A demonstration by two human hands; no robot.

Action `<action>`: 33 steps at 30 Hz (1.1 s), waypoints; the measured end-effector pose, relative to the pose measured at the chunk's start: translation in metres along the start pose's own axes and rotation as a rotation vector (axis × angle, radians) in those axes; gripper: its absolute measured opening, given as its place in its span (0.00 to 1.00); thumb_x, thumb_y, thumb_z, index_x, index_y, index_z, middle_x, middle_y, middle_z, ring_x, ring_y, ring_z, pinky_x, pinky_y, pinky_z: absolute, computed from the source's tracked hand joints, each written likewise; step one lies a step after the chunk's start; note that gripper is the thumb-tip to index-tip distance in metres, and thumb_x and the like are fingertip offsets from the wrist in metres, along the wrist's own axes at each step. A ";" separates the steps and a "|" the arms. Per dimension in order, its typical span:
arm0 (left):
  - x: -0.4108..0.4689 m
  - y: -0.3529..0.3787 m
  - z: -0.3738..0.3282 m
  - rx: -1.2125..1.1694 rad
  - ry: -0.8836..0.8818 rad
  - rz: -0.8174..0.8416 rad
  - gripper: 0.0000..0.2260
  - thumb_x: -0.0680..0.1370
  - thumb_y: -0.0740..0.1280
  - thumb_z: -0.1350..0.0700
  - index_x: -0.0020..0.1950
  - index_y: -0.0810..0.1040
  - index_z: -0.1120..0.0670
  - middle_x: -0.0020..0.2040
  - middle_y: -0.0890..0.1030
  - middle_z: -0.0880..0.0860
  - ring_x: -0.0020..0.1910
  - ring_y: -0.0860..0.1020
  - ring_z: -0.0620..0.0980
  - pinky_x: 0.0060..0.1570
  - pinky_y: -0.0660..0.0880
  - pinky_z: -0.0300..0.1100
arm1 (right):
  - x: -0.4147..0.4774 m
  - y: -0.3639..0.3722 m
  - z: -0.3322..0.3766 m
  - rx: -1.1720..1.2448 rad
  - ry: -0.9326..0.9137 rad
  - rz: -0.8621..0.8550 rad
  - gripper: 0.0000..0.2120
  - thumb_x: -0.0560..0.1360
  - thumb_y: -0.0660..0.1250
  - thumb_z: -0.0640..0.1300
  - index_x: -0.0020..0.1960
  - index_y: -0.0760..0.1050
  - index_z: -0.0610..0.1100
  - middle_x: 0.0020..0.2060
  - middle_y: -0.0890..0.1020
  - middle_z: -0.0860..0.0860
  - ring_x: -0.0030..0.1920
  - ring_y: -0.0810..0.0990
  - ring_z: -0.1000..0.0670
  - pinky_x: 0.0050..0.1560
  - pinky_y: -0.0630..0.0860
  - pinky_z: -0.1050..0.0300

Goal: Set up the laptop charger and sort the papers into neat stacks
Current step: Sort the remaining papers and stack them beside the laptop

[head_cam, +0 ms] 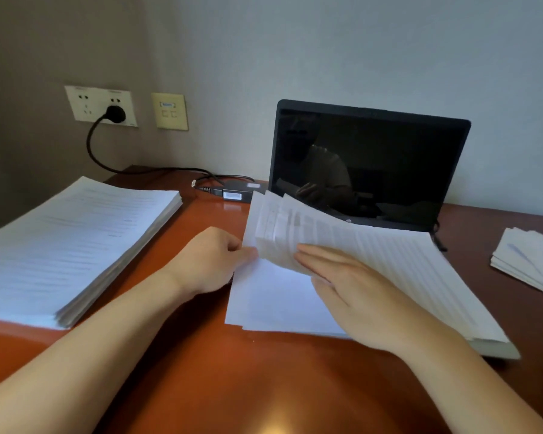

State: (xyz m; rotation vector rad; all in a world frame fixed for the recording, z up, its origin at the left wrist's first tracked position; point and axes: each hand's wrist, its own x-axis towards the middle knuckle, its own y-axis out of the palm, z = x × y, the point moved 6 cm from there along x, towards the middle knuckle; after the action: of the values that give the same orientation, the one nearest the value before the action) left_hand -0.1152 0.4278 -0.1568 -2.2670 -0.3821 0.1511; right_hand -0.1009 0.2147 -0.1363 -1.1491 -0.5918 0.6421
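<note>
Red-brown tabletop (239,377) under my forearms. Left hand (212,261) pinches the edge of the fanned papers (389,255). Right hand (361,299) lies flat on them, fingers straight.

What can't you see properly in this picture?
Head view:
- Laptop keyboard: covered by the lifted papers.
- Small pile on the right: cut off by the picture's edge.
- Writing on the big stack: too blurred to read.
- Charger lead going to the laptop: hidden behind the papers, so I cannot tell if it is plugged in there.
</note>
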 end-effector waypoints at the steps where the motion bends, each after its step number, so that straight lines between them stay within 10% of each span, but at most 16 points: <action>1: 0.000 -0.001 -0.001 -0.007 0.023 0.003 0.26 0.83 0.64 0.43 0.37 0.80 0.63 0.29 0.72 0.54 0.26 0.69 0.47 0.28 0.65 0.36 | 0.000 -0.001 0.001 0.006 0.004 -0.014 0.23 0.85 0.53 0.47 0.79 0.58 0.54 0.77 0.57 0.65 0.72 0.50 0.70 0.68 0.42 0.77; 11: -0.005 -0.021 0.003 -0.471 -0.058 -0.111 0.13 0.79 0.73 0.50 0.37 0.86 0.52 0.36 0.86 0.48 0.37 0.85 0.48 0.40 0.78 0.41 | -0.001 0.010 0.014 0.008 -0.029 0.052 0.27 0.82 0.53 0.60 0.79 0.47 0.63 0.75 0.45 0.73 0.74 0.43 0.72 0.76 0.45 0.66; 17: -0.005 -0.017 0.008 -0.621 -0.169 -0.100 0.14 0.76 0.75 0.48 0.41 0.84 0.58 0.35 0.86 0.51 0.32 0.85 0.47 0.29 0.76 0.37 | 0.000 0.019 0.022 -0.104 -0.025 0.100 0.37 0.77 0.58 0.68 0.75 0.37 0.70 0.67 0.33 0.78 0.68 0.33 0.74 0.71 0.38 0.68; 24: -0.003 -0.015 0.009 -0.343 -0.102 -0.190 0.22 0.86 0.57 0.44 0.41 0.83 0.52 0.34 0.84 0.52 0.31 0.80 0.46 0.33 0.71 0.35 | 0.000 0.006 0.007 -0.139 0.035 0.016 0.25 0.86 0.50 0.48 0.80 0.46 0.56 0.76 0.50 0.67 0.73 0.46 0.68 0.70 0.39 0.74; 28: -0.005 0.004 0.003 0.133 0.024 -0.047 0.19 0.77 0.65 0.33 0.46 0.83 0.47 0.42 0.85 0.47 0.40 0.83 0.47 0.41 0.81 0.40 | -0.002 0.000 0.002 -0.113 0.071 -0.010 0.22 0.85 0.50 0.52 0.79 0.57 0.54 0.76 0.61 0.62 0.74 0.56 0.63 0.62 0.41 0.81; 33: 0.003 0.006 0.007 -0.022 0.069 0.015 0.17 0.78 0.71 0.43 0.40 0.86 0.56 0.38 0.84 0.54 0.36 0.81 0.53 0.31 0.70 0.33 | -0.004 0.005 -0.005 -0.097 0.085 0.085 0.24 0.84 0.47 0.56 0.79 0.58 0.54 0.78 0.59 0.61 0.77 0.53 0.62 0.68 0.45 0.71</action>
State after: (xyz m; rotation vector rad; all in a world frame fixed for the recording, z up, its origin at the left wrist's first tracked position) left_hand -0.1124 0.4301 -0.1659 -2.2904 -0.3322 0.0761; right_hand -0.1014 0.2100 -0.1433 -1.2919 -0.5080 0.6394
